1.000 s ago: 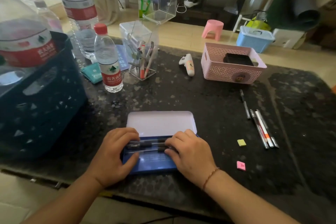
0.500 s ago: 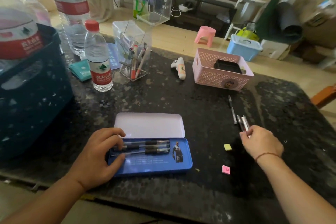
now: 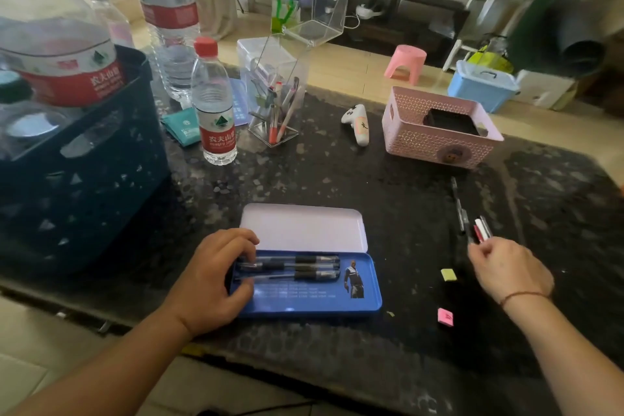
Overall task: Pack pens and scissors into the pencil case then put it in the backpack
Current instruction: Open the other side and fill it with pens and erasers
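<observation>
Blue pencil case (image 3: pixel 305 300) open, white lid back, 3 black pens (image 3: pixel 297 267) inside.

The 2 forearms are bare with no sleeves showing, and the right hand (image 3: pixel 510 272) has a thin reddish string bracelet (image 3: pixel 521 295) around its wrist.

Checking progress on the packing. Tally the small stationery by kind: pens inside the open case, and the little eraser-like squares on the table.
Pens in the pencil case: 3
Small squares on the table: 2 (yellow-green square, pink square)
Total: 5
</observation>
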Motion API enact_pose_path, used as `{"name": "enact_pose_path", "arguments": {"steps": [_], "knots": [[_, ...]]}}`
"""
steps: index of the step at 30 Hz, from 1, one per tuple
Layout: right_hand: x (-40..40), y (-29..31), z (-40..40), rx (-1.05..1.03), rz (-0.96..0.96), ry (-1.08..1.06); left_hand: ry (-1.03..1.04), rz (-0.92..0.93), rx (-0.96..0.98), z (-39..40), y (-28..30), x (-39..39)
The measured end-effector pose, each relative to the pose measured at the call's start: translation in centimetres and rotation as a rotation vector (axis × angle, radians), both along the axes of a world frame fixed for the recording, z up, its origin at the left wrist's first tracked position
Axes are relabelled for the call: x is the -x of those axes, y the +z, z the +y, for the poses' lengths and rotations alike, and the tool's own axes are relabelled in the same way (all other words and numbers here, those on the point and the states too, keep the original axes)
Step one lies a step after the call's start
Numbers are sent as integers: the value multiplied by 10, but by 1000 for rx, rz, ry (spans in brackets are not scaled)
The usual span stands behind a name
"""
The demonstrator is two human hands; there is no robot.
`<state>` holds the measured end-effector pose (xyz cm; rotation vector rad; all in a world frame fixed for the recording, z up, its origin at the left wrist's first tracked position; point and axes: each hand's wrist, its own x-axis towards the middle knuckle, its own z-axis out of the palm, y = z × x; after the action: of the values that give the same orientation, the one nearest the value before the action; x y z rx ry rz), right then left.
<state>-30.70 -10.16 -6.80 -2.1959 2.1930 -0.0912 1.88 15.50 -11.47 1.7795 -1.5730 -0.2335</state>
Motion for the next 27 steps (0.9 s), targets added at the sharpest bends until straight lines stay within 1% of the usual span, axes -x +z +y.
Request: {"name": "enact_pose_path", "arguments": {"steps": [2, 4, 6, 8, 9, 11, 14, 16, 18, 22, 24, 25, 27], "knots": [[-17, 11, 22, 43, -143, 194, 2, 5, -10, 0, 0, 0], [-42, 15, 52, 144, -212, 503, 5, 11, -27, 0, 0, 0], [-68, 11, 83, 293, -193, 862, 8, 20, -39, -1, 0, -1], [-87, 1, 101, 363, -116, 1147, 5, 30, -39, 0, -1, -1], [-93, -3, 105, 355, -78, 1243, 0, 38, -34, 0, -2, -1], [-99, -11, 107, 341, -22, 1350, -11, 59, -21, 0, -3, -2], [-109, -14, 107, 317, 27, 1395, -16, 90, 4, 1, -5, -3], [-120, -14, 110, 266, 37, 1405, -16, 89, 15, 1, -5, -5], [-129, -13, 114, 225, -5, 1375, -22, 65, 24, 0, -6, -5], [-127, -11, 113, 230, -108, 1262, -27, 44, 49, -3, -7, -5], [-108, -8, 98, 203, -187, 1127, -29, 53, 60, -4, -7, -5], [-94, -7, 86, 199, -222, 1012, -34, 55, 65, -4, -7, -5], [-61, -5, 51, 227, -274, 702, -44, 52, 71, -4, -8, -5]]}}
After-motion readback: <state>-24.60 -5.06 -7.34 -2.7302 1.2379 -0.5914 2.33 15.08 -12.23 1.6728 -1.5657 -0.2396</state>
